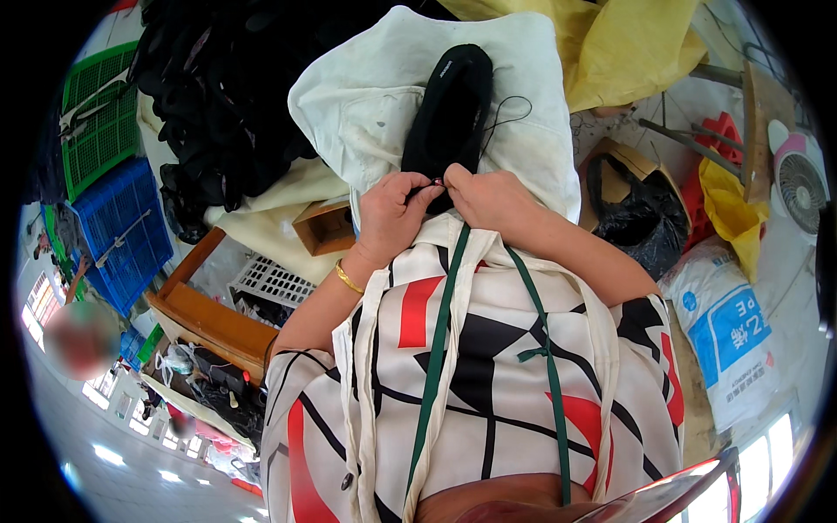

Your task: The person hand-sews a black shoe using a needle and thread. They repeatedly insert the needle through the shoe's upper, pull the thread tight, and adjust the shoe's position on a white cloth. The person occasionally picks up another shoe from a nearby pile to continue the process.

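Note:
A black fabric shoe [436, 113] lies sole down on a white cloth [357, 109] in front of me, its opening facing up. My left hand [392, 213] is closed, thumb and forefinger pinching the near end of the shoe. Right beside it, my right hand [493, 202] is also closed on that near end, its fingertips almost touching the left ones. Whatever small detail sits between the fingertips is too tiny to make out. A loose black thread [514, 118] loops out over the cloth to the right of the shoe.
Many black shoes [218, 96] are heaped at the far left. Blue [122, 231] and green [98, 113] crates stand beyond them. To the right are a black plastic bag [641, 218] in a cardboard box, a white-and-blue sack [724, 331] and a small fan [798, 183].

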The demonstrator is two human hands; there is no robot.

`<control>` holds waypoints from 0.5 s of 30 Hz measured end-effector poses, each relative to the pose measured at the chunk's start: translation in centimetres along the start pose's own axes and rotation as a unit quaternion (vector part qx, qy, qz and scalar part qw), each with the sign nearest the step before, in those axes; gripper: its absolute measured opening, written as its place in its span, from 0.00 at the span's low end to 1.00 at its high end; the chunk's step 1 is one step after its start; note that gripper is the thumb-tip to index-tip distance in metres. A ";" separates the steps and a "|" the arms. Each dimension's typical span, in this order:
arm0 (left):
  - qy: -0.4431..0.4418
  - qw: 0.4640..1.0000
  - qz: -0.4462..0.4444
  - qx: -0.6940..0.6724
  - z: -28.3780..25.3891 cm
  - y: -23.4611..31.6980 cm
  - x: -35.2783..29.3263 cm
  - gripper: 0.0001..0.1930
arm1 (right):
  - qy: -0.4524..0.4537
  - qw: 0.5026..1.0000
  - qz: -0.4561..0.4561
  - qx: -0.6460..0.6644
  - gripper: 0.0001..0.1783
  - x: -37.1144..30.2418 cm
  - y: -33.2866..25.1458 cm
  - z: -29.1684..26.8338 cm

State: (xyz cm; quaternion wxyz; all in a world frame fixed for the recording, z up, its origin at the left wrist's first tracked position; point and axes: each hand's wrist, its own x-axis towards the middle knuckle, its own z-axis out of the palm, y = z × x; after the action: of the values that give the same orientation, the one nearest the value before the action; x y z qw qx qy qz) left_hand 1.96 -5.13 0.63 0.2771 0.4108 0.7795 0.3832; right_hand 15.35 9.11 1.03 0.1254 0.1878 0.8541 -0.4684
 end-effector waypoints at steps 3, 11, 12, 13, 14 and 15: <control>-0.006 1.000 -0.009 -0.002 -0.1 0.2 -0.1 0.07 | 0.019 1.000 -0.015 0.000 0.08 0.5 0.0 0.4; -0.004 0.999 -0.030 -0.012 -0.6 0.9 -0.8 0.09 | 0.033 0.999 -0.004 0.014 0.11 0.3 0.7 1.6; -0.001 0.999 -0.029 -0.020 -0.3 0.5 -0.9 0.09 | 0.036 0.999 0.006 0.039 0.11 0.3 0.6 1.5; 0.002 0.999 -0.028 -0.030 -0.2 0.2 -1.0 0.09 | 0.039 0.997 0.016 0.063 0.10 0.3 0.4 1.3; -0.001 0.999 -0.018 -0.031 -0.1 -0.1 -1.0 0.09 | 0.042 0.995 0.027 0.088 0.10 0.4 0.3 1.2; -0.004 0.999 -0.008 -0.034 -0.1 -0.3 -1.1 0.09 | 0.052 0.992 0.021 0.116 0.10 0.5 0.4 1.3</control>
State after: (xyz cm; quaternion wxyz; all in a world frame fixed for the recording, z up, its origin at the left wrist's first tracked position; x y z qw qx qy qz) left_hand 2.30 -6.20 0.54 0.2968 0.3968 0.7681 0.4056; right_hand 15.13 8.34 -0.12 0.0680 0.2435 0.7953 -0.5510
